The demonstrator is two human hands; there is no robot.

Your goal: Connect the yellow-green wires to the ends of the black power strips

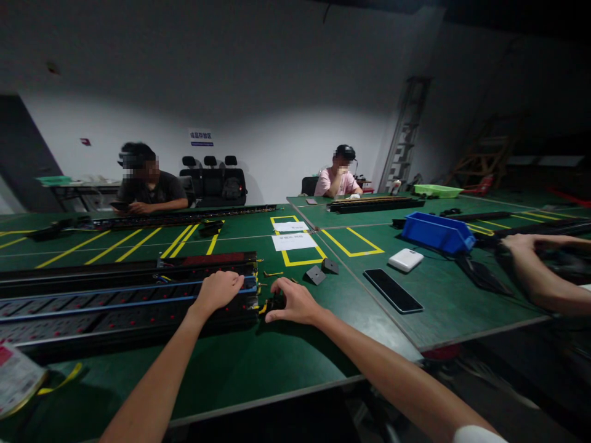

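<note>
A long black power strip (152, 301), with blue edge lines and rows of red dots, lies along the left of the table. My left hand (219, 291) rests over its right end, fingers bent down against it. Just off that end, my right hand (295, 303) has thumb and fingers curled round a small black end piece (276, 302). Yellow wires (263, 307) run between this piece and the strip's open end. The fingers partly hide the piece. Two small dark square plates (315, 275) lie beyond my right hand.
A black phone (392, 290), white power bank (406, 260) and blue bin (438, 232) are to the right. A co-worker's hand (526, 258) works beyond them. Two people sit across the table. Paper sheets (293, 241) lie mid-table; a tape roll (18, 378) stands front left.
</note>
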